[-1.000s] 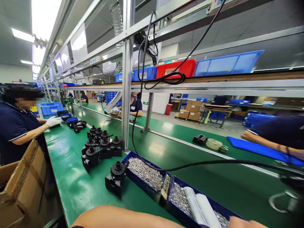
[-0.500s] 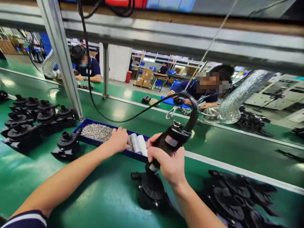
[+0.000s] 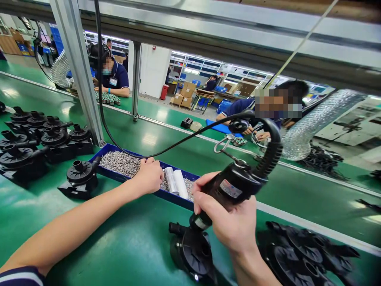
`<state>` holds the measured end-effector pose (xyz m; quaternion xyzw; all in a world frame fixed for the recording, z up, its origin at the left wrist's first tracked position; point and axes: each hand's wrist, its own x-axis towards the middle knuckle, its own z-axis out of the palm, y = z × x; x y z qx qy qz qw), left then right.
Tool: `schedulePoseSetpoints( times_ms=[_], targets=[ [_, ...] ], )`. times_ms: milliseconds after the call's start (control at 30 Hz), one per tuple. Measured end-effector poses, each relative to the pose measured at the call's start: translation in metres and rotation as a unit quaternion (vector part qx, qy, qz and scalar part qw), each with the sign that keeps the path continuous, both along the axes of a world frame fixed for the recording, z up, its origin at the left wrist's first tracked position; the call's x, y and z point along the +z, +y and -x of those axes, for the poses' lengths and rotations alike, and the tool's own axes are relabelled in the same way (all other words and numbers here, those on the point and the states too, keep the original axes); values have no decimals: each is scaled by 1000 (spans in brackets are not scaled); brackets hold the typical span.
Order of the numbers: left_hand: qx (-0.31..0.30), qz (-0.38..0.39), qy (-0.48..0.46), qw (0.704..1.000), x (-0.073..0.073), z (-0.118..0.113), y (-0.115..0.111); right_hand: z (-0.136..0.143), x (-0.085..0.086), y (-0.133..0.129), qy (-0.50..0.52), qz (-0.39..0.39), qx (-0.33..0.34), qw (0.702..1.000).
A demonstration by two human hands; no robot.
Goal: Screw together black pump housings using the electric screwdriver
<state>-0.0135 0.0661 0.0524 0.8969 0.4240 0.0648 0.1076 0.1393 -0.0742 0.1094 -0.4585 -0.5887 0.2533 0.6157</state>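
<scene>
Far left on the green tabletop (image 3: 125,242): cluster of black pump housings (image 3: 35,137), one single housing (image 3: 79,178) just beside the blue screw tray (image 3: 175,197). Left hand (image 3: 150,174) sits in that tray, fingers curled down onto the screws (image 3: 120,163); cannot tell if anything is pinched in its grip. Right hand (image 3: 230,220) has a clenched grip on the black electric screwdriver (image 3: 229,188), tip down on the pump housing in front (image 3: 193,252), more black housings (image 3: 303,254) piled at right.

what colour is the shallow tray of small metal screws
Dark blue shallow plastic tray, seen in the head view.
</scene>
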Motion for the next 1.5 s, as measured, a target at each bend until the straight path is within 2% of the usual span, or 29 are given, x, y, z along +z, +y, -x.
schedulePoseSetpoints(
  times_ms=[67, 133, 200, 267, 333, 400, 467, 500, 600, 700, 867, 967, 1033, 1167, 1267, 1333, 1400, 1500],
  targets=[
    [-10, -24, -15, 1000, 8, 1, -15, -6, 1, -2, -8, -5, -9, 1000],
    [-28, 3, -16, 999, 18, 4, -33, -13, 4, -5, 3, -20, -11, 1000],
    [-38, 114, 3, 993, 26, 8, -52, -18, 8, -9, 36, -37, 5, 999],
    [-50, 259, 19, 964, 26, 10, -66, -19, 13, -14, 89, -40, 38, 994],
    [-76, 399, 25, 913, 17, 9, -73, -16, 16, -21, 141, -32, 79, 986],
    [-86, 520, 30, 850, 0, 2, -75, -7, 14, -25, 176, -17, 116, 977],
    [-85, 600, 19, 795, -21, -7, -73, 3, 9, -27, 186, 1, 136, 973],
    [-87, 621, 4, 779, -31, -11, -71, 8, 4, -26, 185, 12, 138, 973],
    [-99, 655, -48, 748, -55, -19, -64, 16, -8, -22, 169, 39, 125, 977],
    [-87, 686, -81, 718, -67, -22, -60, 14, -12, -18, 143, 26, 108, 983],
    [-84, 715, -81, 690, -74, -24, -56, 5, -5, -20, 111, -4, 131, 985],
    [-79, 729, -92, 674, -79, -24, -55, 4, 0, -24, 137, 7, 135, 981],
    [-79, 731, -104, 670, -81, -22, -53, 4, 2, -25, 147, 23, 163, 975],
    [-101, 727, -136, 665, -84, -18, -51, -1, -3, -20, 135, 40, 241, 960],
    [-123, 728, -120, 664, -88, -17, -51, -3, -9, -14, 110, -2, 278, 954],
    [-135, 724, -121, 665, -93, -19, -52, -3, -11, -12, 97, -17, 282, 954],
    [-136, 728, -131, 659, -97, -21, -53, -3, -12, -12, 92, 0, 274, 957],
    [-105, 750, -120, 642, -100, -24, -52, -3, -13, -12, 91, 7, 273, 958]
  ],
)
